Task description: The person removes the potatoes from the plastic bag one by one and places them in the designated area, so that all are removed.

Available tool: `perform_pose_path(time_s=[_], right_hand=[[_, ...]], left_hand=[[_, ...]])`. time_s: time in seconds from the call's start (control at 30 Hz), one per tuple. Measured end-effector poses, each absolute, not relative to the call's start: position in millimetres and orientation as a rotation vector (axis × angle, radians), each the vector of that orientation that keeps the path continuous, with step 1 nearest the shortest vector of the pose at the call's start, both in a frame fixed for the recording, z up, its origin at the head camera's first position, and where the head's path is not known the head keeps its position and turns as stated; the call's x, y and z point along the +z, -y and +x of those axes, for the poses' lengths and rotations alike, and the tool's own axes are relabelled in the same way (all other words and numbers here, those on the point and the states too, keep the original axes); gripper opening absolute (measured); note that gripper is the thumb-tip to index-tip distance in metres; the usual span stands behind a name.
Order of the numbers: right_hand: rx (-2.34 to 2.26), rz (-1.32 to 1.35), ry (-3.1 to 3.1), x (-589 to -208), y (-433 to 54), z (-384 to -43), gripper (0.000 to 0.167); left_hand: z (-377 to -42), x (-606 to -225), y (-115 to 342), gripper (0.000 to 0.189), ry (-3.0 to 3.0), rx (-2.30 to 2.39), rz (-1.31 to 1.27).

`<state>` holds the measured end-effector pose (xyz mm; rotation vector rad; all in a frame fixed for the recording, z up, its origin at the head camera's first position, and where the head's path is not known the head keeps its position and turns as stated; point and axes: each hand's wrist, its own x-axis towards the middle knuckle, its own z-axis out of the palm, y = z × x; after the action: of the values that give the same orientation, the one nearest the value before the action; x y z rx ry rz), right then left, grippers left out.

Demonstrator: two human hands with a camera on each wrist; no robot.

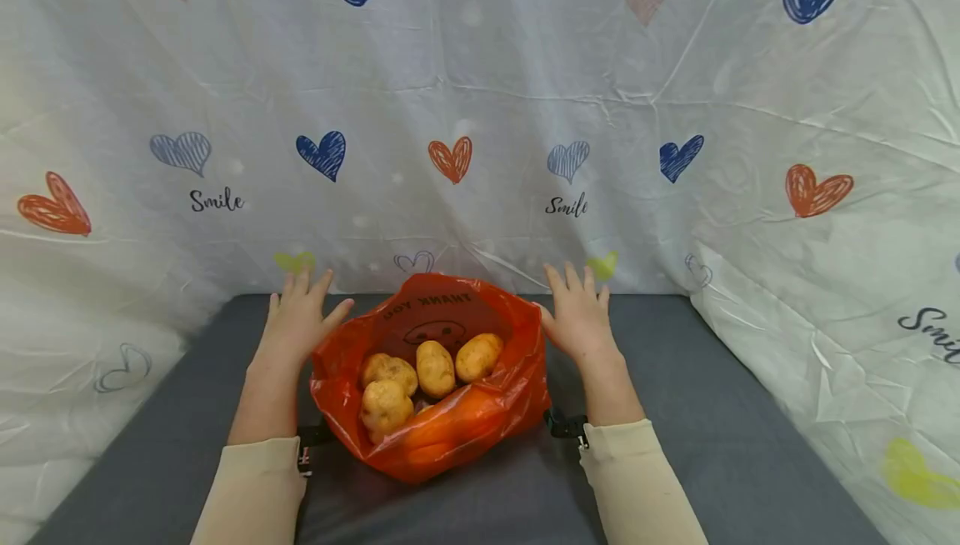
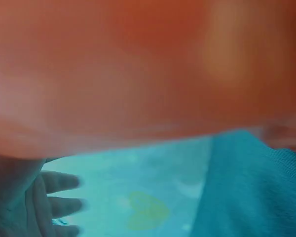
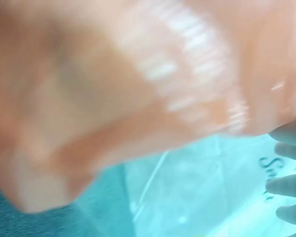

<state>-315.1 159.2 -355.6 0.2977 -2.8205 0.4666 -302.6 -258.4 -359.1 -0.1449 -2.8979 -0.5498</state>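
Note:
A red plastic bag (image 1: 480, 420) stands with its mouth wide, in the middle of the head view. Several potatoes (image 1: 435, 369) lie inside it, and "THANK YOU" is printed on its inner far wall. To the bag's left is my left hand (image 1: 294, 324), fingers straight and spread, thumb near the rim. My right hand (image 1: 577, 316) is spread likewise on the other side, its thumb right at the bag's edge. Blurred red plastic (image 2: 138, 74) fills most of the left wrist view, with left fingers (image 2: 64, 205) below. The right wrist view shows similar plastic (image 3: 187, 89) beside right fingers (image 3: 288, 185).
The bag rests on a table with a dark grey cover (image 1: 660, 445). A white curtain (image 1: 495, 53) printed with hearts and "Smile" hangs behind the table and along both sides. Black wrist straps (image 1: 564, 426) show beside the cream sleeves (image 1: 637, 478).

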Motion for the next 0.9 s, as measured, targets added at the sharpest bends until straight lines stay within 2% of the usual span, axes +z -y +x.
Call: perform_pose_path(time_s=[0.23, 0.43, 0.73, 0.9], right_hand=[[0.488, 0.429, 2.679, -335, -157, -296, 0.055], [0.536, 0.56, 2.551, -318, -153, -278, 0.044], [0.544, 0.668, 2.438, -301, -135, -250, 0.038], [0.547, 0.749, 2.427, -302, -119, -242, 0.038]], left_hand=[[-282, -338, 255, 0.08, 2.909, -0.846, -0.232], [-267, -325, 247, 0.08, 2.978, -0.852, -0.283], [-250, -306, 238, 0.074, 3.108, -0.833, -0.329], [-249, -303, 233, 0.063, 3.125, -0.815, -0.375]])
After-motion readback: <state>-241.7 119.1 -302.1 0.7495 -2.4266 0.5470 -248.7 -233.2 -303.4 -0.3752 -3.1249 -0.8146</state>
